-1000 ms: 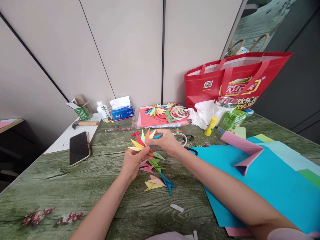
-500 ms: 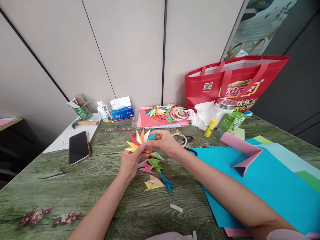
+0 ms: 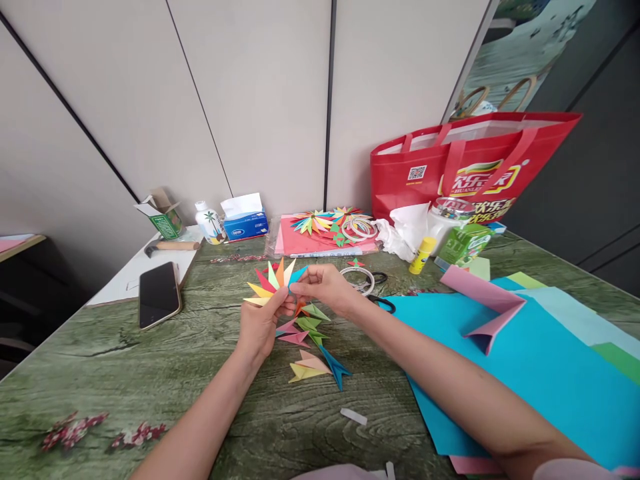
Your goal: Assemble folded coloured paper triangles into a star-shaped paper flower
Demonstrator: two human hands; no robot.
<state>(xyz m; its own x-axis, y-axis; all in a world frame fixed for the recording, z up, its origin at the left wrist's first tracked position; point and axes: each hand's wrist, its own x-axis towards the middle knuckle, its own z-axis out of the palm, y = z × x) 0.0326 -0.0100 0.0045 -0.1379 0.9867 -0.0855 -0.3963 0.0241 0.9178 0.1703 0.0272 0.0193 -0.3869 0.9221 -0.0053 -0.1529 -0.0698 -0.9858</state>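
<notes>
A fan of folded paper points (image 3: pixel 273 277) in yellow, red, pale green, orange, cream and blue is held above the table. My left hand (image 3: pixel 261 321) is closed on its lower part, thumb across the front. At the fan's right side, my right hand (image 3: pixel 324 287) pinches the blue folded point (image 3: pixel 299 275). Just beneath the hands lie loose folded paper pieces: green ones (image 3: pixel 311 327), a pink one (image 3: pixel 295 337), a yellow one (image 3: pixel 307 373) and a dark blue one (image 3: pixel 336 367). My fingers hide the centre of the fan.
Blue paper sheets (image 3: pixel 465 373) with a folded pink strip (image 3: pixel 487 307) lie on the right. Black-handled scissors (image 3: pixel 383 303), tape rolls (image 3: pixel 361 281) and a glue stick (image 3: pixel 423 255) sit behind. A phone (image 3: pixel 159 295) and hammer (image 3: pixel 173 247) are left; a red bag (image 3: pixel 415 193) stands at back.
The fan has shifted slightly left and tilted a little in my hands. My right fingers stay at the blue point. The loose pieces on the table have not moved.
</notes>
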